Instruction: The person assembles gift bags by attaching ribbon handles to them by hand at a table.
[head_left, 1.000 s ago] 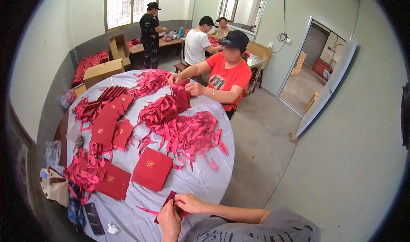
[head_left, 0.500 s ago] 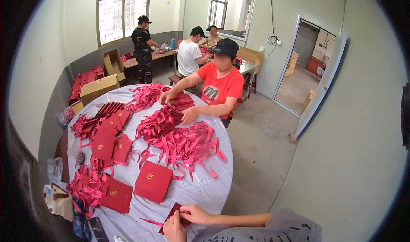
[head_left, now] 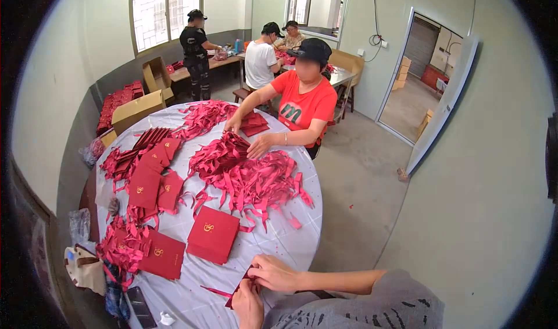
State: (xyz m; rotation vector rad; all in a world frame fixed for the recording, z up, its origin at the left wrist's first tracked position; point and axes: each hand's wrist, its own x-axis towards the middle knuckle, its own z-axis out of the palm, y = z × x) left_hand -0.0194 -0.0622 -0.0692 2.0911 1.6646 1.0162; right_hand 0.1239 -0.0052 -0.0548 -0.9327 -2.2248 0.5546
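Note:
At the near edge of the round table, my left hand (head_left: 248, 304) and my right hand (head_left: 275, 272) both grip a small dark red paper packet (head_left: 230, 301). A pink-red ribbon (head_left: 215, 291) trails from it to the left. My left fingers close on its near side, while the right fingers pinch its upper end; much of the packet is hidden beneath them. Just beyond lies a neat stack of red square packets (head_left: 213, 236) with a gold emblem on top. A second red stack (head_left: 163, 256) sits to its left, partly covered by loose ribbons (head_left: 123, 245).
Across the white-covered table (head_left: 279, 245), a co-worker in a red shirt (head_left: 306, 103) handles packets beside a large ribbon heap (head_left: 261, 181). More packets (head_left: 145, 184) spread along the left. A phone (head_left: 140, 307) and crumpled tissue (head_left: 167, 318) lie near the front edge. Other people work behind.
The view has shifted slightly. My right hand has moved up a little along the packet, and both hands keep hold of it. The co-worker's hands stay at the ribboned packets.

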